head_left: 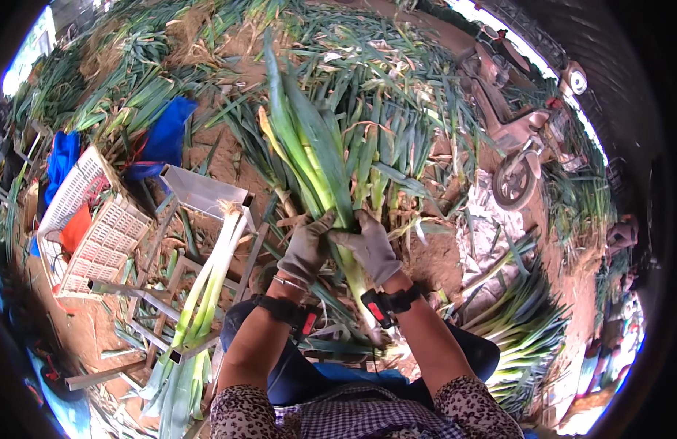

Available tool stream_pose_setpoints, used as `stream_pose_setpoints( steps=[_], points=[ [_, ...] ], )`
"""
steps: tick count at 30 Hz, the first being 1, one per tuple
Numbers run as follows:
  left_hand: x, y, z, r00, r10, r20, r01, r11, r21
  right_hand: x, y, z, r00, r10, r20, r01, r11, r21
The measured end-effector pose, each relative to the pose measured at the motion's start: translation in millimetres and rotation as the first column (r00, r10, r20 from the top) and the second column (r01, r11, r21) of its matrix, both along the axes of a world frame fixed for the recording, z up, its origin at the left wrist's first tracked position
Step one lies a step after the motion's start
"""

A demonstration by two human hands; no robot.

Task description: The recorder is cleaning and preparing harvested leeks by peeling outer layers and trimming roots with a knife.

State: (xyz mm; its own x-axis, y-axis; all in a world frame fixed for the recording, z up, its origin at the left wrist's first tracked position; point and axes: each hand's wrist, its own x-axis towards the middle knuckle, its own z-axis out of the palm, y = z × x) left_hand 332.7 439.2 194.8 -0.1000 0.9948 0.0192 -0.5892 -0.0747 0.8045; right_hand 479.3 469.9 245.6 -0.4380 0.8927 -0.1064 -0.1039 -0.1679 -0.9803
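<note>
Leek [313,167]: at centre between the gloves, leaves toward 12 o'clock, pale stem [354,279] toward 5.
Left hand [307,250]: gloved, curled around the leek where its leaves fork.
Right hand [369,247]: gloved, closed on it just beside; exact finger contact is hard to make out.
Yellowed leaf [268,130]: at 11 o'clock; a steady, even hold at the fork probably spares the green blades.
Pale leeks [210,289]: at 8 o'clock, root ends by the metal tray [201,189].
</note>
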Motion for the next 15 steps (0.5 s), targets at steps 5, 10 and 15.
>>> stream_pose_setpoints(
  steps=[5, 10, 15],
  points=[
    [4.7, -4.3, 9.4, 0.917, 0.142, 0.374, -0.053, 0.970, -0.238, -5.6, -18.9, -28.1, 0.981, -0.098, 0.169, 0.090, 0.994, 0.055],
    [-6.1, 5.8, -32.6, 0.924, 0.281, 0.260, -0.188, 0.925, -0.330, -5.3, -55.5, -54.6, 0.956, -0.220, 0.195, 0.189, 0.968, 0.165],
    [-20.5, 0.8, -16.1, 0.911, 0.270, 0.313, -0.116, 0.894, -0.433, 125.4, -109.5, -66.1, 0.645, 0.406, 0.647, -0.272, 0.914, -0.302]
  ],
)
